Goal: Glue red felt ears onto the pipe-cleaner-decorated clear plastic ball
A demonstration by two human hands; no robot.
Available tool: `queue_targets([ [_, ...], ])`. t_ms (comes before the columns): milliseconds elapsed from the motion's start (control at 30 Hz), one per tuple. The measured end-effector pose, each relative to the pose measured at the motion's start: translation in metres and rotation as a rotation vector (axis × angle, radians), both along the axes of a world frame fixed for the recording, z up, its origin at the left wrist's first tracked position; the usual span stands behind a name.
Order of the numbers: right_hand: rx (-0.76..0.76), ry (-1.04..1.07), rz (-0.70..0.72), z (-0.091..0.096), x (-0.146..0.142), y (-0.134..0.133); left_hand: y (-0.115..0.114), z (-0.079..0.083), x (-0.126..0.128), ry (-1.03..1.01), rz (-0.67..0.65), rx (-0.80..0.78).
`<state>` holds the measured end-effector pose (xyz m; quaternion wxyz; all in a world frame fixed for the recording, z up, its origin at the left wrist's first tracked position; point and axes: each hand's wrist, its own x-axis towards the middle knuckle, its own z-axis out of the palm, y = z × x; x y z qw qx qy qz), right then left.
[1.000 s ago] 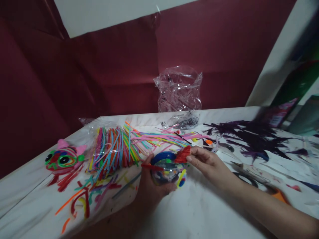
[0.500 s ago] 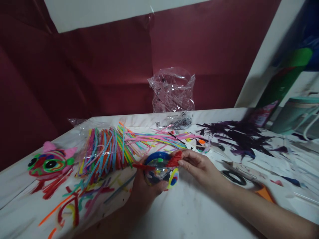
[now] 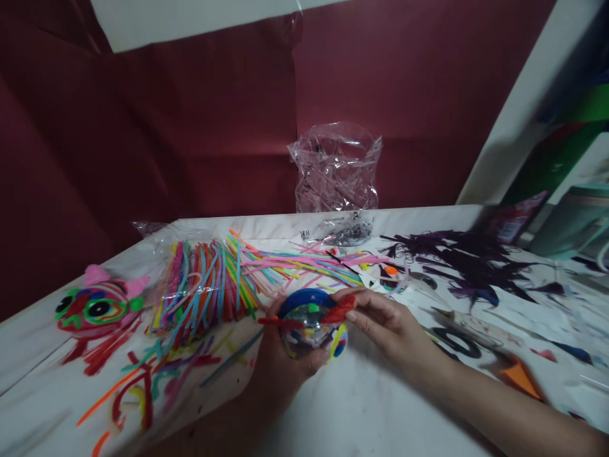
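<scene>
My left hand (image 3: pixel 281 365) is wrapped round a clear, round plastic container (image 3: pixel 302 339) with a blue rim and colourful patches on it, held above the white table. A yellow, white and blue oval patch (image 3: pixel 339 343) shows on the container's right side. Between the thumb and fingers of my right hand (image 3: pixel 383 320) is the end of a red crinkled strip (image 3: pixel 339 310), which lies against the container's upper right side. Another red strip (image 3: pixel 270 321) sticks out to the left of the container. The left fingers behind the container are hidden.
At the left sits a decorated fish-like figure (image 3: pixel 98 311). Coloured pipe cleaners (image 3: pixel 204 279) lie behind my hands, partly under clear plastic. Purple strips (image 3: pixel 469 260), orange-handled scissors (image 3: pixel 521 377) and a glue gun (image 3: pixel 476 327) are on the right. A clear bag (image 3: pixel 337 171) stands at the back.
The view has shifted slightly, so the whole scene sits a little further right. Both hands keep their hold on the container and the red strip.
</scene>
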<state>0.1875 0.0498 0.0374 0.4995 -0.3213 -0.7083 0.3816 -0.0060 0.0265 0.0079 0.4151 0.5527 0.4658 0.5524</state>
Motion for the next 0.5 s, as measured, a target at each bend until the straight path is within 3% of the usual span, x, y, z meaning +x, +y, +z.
queue_targets([
  [500,0.128,-0.064,-0.043,-0.0001,0.0001,-0.0025,0.0,-0.0056,-0.0008,0.009,0.053,-0.027],
])
